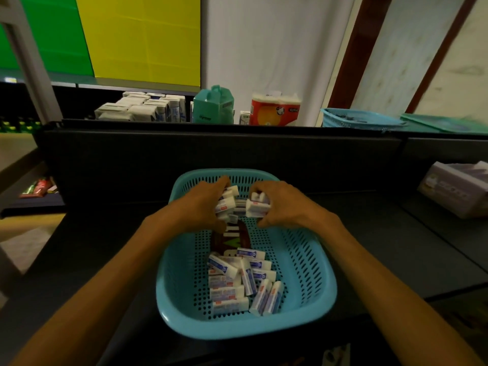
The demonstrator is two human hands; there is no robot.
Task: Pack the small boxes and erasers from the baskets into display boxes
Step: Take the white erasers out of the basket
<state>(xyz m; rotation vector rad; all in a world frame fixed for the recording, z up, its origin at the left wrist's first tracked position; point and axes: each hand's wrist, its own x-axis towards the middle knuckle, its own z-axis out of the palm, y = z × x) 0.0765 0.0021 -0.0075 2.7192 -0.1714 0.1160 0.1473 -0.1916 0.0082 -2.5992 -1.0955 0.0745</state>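
A light blue perforated basket (303, 273) stands on the dark table in front of me. Several white erasers with blue and red sleeves (237, 283) lie heaped in its near half, over a dark red packet (232, 240). Both hands are over the basket's far half. My left hand (203, 204) grips a bunch of erasers (225, 203). My right hand (280, 202) grips another bunch of erasers (258, 207). The two bunches are a few centimetres apart.
A pale lilac display box (454, 188) sits at the right on the table. Behind a dark partition are stacked white boxes (142, 108), a teal container (213, 105), a paper roll pack (276, 109) and a second blue basket (361, 120).
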